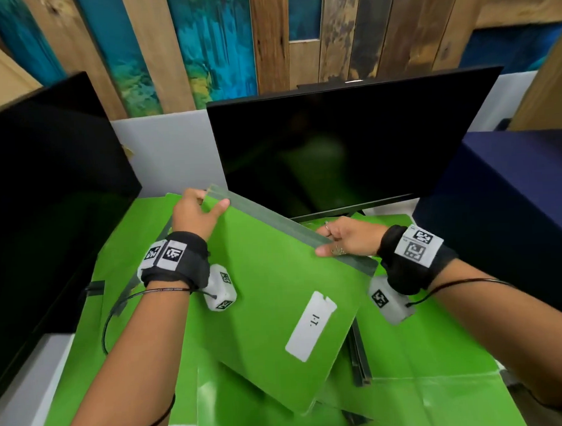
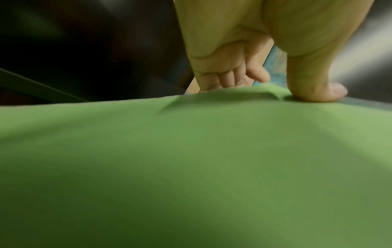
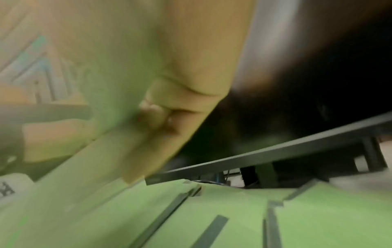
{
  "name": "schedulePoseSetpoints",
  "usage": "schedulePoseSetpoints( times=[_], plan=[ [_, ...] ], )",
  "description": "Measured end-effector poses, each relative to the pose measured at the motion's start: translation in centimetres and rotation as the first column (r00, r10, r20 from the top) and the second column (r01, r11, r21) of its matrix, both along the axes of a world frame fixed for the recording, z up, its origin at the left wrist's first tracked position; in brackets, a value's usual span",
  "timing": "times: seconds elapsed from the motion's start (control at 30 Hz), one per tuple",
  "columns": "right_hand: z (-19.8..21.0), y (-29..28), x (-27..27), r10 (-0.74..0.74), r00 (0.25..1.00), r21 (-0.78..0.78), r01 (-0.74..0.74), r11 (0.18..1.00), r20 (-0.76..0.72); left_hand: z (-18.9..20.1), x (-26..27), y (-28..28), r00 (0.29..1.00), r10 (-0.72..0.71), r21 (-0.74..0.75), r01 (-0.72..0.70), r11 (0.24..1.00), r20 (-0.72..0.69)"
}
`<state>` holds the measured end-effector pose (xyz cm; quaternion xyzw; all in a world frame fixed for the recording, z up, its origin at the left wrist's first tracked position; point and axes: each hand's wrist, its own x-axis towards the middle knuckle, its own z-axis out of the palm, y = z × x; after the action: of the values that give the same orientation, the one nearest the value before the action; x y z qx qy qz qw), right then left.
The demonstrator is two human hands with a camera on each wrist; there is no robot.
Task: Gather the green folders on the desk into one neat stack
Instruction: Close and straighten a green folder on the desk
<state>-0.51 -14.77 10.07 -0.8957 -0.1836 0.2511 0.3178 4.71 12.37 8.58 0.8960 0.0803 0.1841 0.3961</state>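
Folders (image 1: 442, 399) lie spread over the desk (image 1: 30, 391) before two dark monitors (image 1: 350, 145). One labelled folder (image 1: 277, 309) is held tilted above them: left hand (image 1: 193, 215) pinches its far corner, right hand (image 1: 348, 237) pinches its grey spine edge.

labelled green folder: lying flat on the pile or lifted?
Lifted and tilted. The green card folder with the white label is held by its grey spine edge: left hand at one end, right hand at the other, above other green folders.
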Motion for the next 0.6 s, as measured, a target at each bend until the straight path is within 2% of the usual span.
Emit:
schedulePoseSetpoints(
  times=[0.03,0.1,0.17,0.2,0.23,0.3,0.33,0.4,0.47,0.6],
  plan=[
    [-0.6,-0.1,0.3,0.039,0.996,-0.141,-0.027,0.99,0.083,-0.4,-0.3,0.1,1.0,0.012,-0.051,-0.012,0.999,-0.011],
    [-1.5,-0.1,0.9,0.064,0.984,-0.284,-0.013,0.959,0.169,-1.0,-0.6,0.0,0.998,-0.033,-0.055,0.031,0.998,-0.046],
    [-2.1,-0.2,1.4,0.048,0.983,-0.331,0.013,0.944,0.175,-1.0,-1.2,-0.6,0.984,-0.152,0.122,0.163,0.979,-0.095],
    [-2.2,-0.2,1.7,0.032,0.985,-0.35,0.03,0.936,0.168,-1.0,-1.4,-1.1,0.969,-0.214,0.269,0.239,0.933,-0.12],
    [-2.3,-0.4,1.9,0.022,0.987,-0.363,0.038,0.931,0.161,-1.0,-1.6,-1.8,0.948,-0.27,0.41,0.316,0.856,-0.168],
    [-2.1,-0.5,2.2,0.021,0.988,-0.369,0.038,0.929,0.153,-1.0,-2.1,-3.5,0.91,-0.307,0.588,0.415,0.694,-0.28],
    [-1.9,-0.5,2.3,0.029,0.988,-0.371,0.029,0.928,0.15,-0.9,-2.2,-4.2,0.906,-0.3,0.648,0.424,0.633,-0.299],
    [-1.6,-0.8,2.7,0.051,0.988,-0.354,0.005,0.935,0.148,-0.3,-2.1,-5.2,0.919,-0.32,0.741,0.38,0.554,-0.231],
    [-1.4,-0.9,2.9,0.046,0.986,-0.287,0.003,0.958,0.162,0.5,-1.8,-5.5,0.932,-0.325,0.77,0.326,0.549,-0.163],
    [-0.7,-1.3,3.1,-0.023,0.964,-0.202,0.079,0.976,0.263,2.1,-1.5,-5.4,0.938,-0.292,0.733,0.331,0.594,-0.187]
  ],
)
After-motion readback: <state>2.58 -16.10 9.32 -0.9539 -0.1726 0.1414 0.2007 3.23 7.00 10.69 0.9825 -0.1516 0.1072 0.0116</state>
